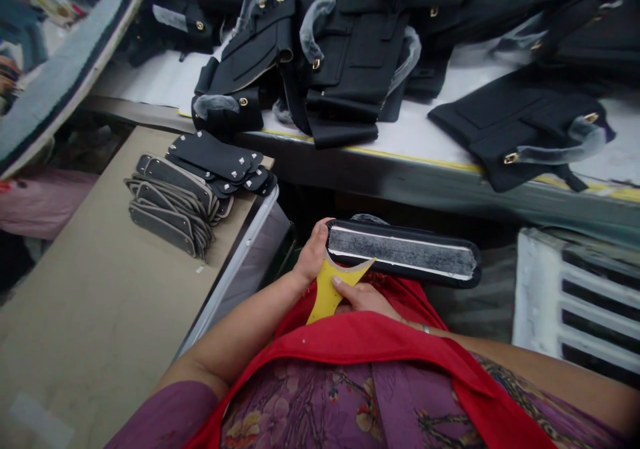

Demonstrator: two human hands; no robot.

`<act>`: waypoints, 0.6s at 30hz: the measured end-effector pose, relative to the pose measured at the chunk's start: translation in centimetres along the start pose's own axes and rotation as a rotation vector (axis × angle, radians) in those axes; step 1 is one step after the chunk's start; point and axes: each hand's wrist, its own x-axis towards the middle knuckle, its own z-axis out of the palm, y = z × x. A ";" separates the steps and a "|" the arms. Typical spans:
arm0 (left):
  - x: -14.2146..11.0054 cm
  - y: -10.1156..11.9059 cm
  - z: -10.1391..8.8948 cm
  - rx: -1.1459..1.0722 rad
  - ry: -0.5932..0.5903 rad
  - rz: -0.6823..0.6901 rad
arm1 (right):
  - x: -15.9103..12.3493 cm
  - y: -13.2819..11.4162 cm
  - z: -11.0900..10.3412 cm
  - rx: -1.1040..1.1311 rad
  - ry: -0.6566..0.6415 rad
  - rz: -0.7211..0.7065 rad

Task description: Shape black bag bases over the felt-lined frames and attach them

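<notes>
A black bag (pixel 403 276) rests at my lap with a long, narrow, rounded face turned up. Along that face runs a fuzzy grey strip (pixel 400 252) with white edges. My left hand (pixel 314 252) grips the bag's left end, thumb on the rim. In my right hand (pixel 367 297) is a flat yellow piece (pixel 327 288) with concave edges and pointed tips, pinched under the thumb. One tip overlaps the near edge of the bag in view; I cannot tell whether they touch. The bag's lower part is hidden by my red apron (pixel 360 342).
Several black bags (pixel 350 56) with plastic-wrapped handles cover the white bench ahead. On the brown board (pixel 100 302) at left lie stacked grey-and-black panels (pixel 165 209) and black panels with white tabs (pixel 215 156). A white slatted crate (pixel 540 302) stands at right.
</notes>
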 end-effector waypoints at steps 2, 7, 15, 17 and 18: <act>0.0 0.0 0.2 0.019 0.023 0.012 | 0.1 0.2 -0.4 -0.029 0.026 -0.010; -0.1 -0.4 0.9 0.053 0.068 0.036 | 0.2 0.8 -1.2 -0.091 0.041 -0.053; 0.5 0.5 -0.3 0.200 0.091 0.048 | -1.4 -0.3 0.7 -0.188 0.107 -0.032; 1.0 1.5 -0.7 0.344 0.089 0.149 | -1.9 -0.7 1.4 -0.256 0.126 -0.006; 1.3 2.0 -0.7 0.412 0.085 0.211 | -2.1 -0.8 1.6 -0.282 0.139 -0.003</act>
